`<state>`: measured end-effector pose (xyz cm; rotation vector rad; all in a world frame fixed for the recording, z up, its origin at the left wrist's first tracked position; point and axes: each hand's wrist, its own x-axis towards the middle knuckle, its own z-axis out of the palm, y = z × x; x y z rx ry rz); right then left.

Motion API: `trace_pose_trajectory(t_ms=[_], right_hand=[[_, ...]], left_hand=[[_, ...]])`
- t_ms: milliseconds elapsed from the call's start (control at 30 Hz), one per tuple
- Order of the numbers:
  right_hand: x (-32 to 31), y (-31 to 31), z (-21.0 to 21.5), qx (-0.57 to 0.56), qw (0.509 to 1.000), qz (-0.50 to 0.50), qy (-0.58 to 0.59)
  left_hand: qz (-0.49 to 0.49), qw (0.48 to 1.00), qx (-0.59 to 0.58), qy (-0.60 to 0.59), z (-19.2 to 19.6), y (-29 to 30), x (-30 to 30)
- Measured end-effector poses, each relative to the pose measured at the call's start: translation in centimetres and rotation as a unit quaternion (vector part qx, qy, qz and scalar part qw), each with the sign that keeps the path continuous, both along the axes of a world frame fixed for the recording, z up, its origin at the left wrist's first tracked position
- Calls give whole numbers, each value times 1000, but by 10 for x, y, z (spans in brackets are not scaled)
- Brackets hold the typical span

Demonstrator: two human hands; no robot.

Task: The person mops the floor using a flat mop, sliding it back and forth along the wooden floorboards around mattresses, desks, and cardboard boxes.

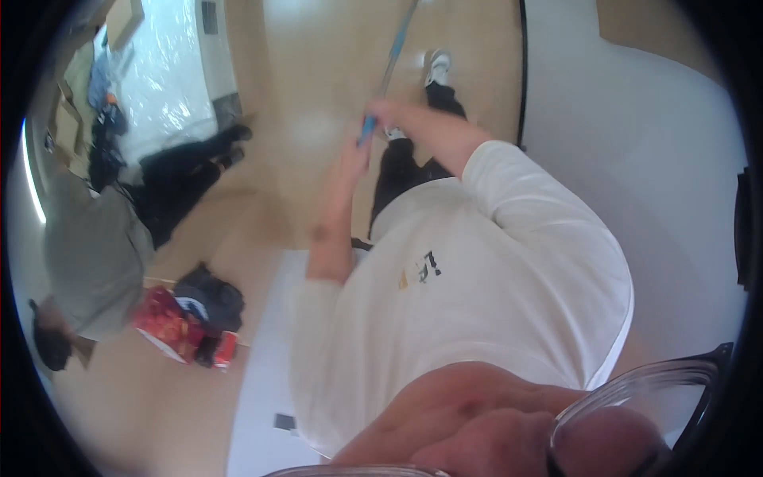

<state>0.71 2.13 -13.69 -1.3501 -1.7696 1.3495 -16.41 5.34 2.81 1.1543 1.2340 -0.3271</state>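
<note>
Both my hands are on a long thin pole (396, 49) with a metallic shaft and blue sections. It runs away from me past the upper edge of the head view, so its far end is out of sight. My left hand (359, 156) is closed round the near end, at the blue grip (367, 129). Just beyond it, my right hand (382, 113) is closed on the pole too. Motion smears the fingers a little.
Pale flooring (318, 71) stretches ahead, past my white shoe (438, 68). A white wall (604, 159) with a black edge strip stands right. At left are a person in grey (95, 246), a red bag (168, 322), a dark bag (213, 294) and plastic sheeting (167, 79).
</note>
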Motion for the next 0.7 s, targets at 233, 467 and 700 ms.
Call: trace_pose_trajectory(t_ms=[233,467,700], right_hand=[[-152,-56,93,-216,934,283,25],[-61,-7,58,-647,730,-220,11],[359,169,-59,-421,811,-407,2]], left_hand=[[-48,955,45,289,117,-132,-110],[-60,933,-30,352,78,-94,-13],[80,991,-106,16,-59,108,405]])
